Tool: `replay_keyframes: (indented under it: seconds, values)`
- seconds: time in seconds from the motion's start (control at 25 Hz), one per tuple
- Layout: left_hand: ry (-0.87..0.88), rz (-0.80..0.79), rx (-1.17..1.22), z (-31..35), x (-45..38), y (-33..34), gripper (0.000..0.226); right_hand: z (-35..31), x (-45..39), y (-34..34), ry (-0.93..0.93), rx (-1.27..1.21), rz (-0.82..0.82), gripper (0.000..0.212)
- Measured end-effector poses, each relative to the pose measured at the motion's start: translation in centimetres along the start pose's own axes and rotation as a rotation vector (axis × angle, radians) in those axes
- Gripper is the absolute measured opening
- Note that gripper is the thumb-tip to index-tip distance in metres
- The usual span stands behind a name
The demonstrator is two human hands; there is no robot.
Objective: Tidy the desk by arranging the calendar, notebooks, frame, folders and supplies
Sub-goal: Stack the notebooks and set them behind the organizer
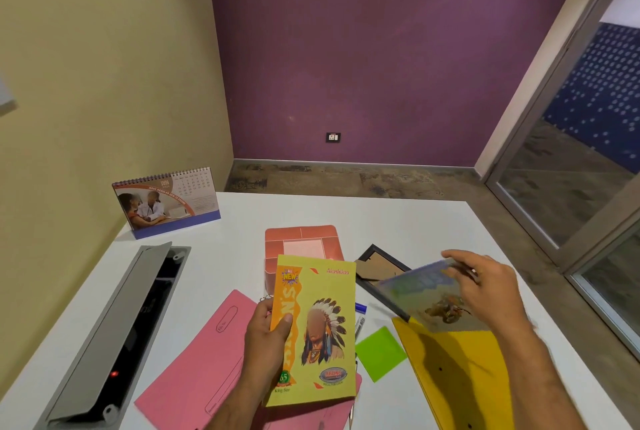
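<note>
My left hand [268, 336] grips the spine edge of a yellow-green notebook [318, 329] with a feathered-headdress picture, held above the pink folder [201, 360]. My right hand [485, 287] holds a second, blurred notebook [427, 294] by its far edge, lifted over the black picture frame [375, 270] and the yellow folder [460, 381]. The desk calendar [166, 202] stands upright at the far left corner of the white desk [398, 218]. A salmon-coloured organiser [301, 242] sits behind the yellow-green notebook. A green sticky pad [380, 353] and pens [360, 317] lie between the folders.
An open grey cable tray [114, 332] with a raised lid runs along the desk's left side, a red light inside. Yellow wall on the left, purple wall behind, glass door on the right. Bare desk surface shows at the back and far right.
</note>
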State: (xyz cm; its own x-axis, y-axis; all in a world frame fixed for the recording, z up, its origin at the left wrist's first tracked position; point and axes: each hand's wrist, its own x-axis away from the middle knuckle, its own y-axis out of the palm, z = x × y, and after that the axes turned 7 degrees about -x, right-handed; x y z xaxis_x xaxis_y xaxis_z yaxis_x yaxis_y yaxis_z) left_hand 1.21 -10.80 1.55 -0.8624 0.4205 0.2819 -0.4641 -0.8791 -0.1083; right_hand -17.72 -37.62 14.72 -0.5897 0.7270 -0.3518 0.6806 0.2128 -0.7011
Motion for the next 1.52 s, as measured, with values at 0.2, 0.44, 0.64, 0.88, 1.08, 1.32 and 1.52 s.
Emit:
replay_keyframes:
  seconds: [0.2, 0.44, 0.64, 0.88, 1.08, 1.32, 1.52]
  values:
    - [0.025, -0.042, 0.047, 0.7, -0.3, 0.1, 0.019, -5.9, -1.2, 0.9, -0.092, -0.203, -0.466, 0.027]
    - [0.079, -0.222, 0.065, 2.0, 0.4, 1.2, 0.014, -9.5, -1.3, 7.1, -0.161, -0.280, -0.615, 0.024]
    - [0.188, -0.279, 0.070, 2.5, 1.1, 1.7, 0.021, -10.7, -0.7, 10.4, -0.172, -0.263, -0.420, 0.028]
    - [0.257, -0.176, -0.035, 1.5, 0.6, 0.9, 0.027, -10.8, 1.5, 12.1, 0.035, -0.200, 0.001, 0.073]
    - [0.272, -0.114, -0.005, 1.6, 0.9, 0.2, 0.023, -9.0, 4.9, 12.2, 0.677, -0.982, -0.164, 0.067]
    - [0.322, -0.090, -0.064, 0.8, 0.6, -1.9, 0.033, -7.0, 8.3, 14.8, 0.639, -0.885, -0.179, 0.044]
    - [0.365, -0.075, -0.116, 0.4, 1.1, -3.4, 0.020, -8.3, 10.5, 15.8, 0.578, -0.953, -0.097, 0.044]
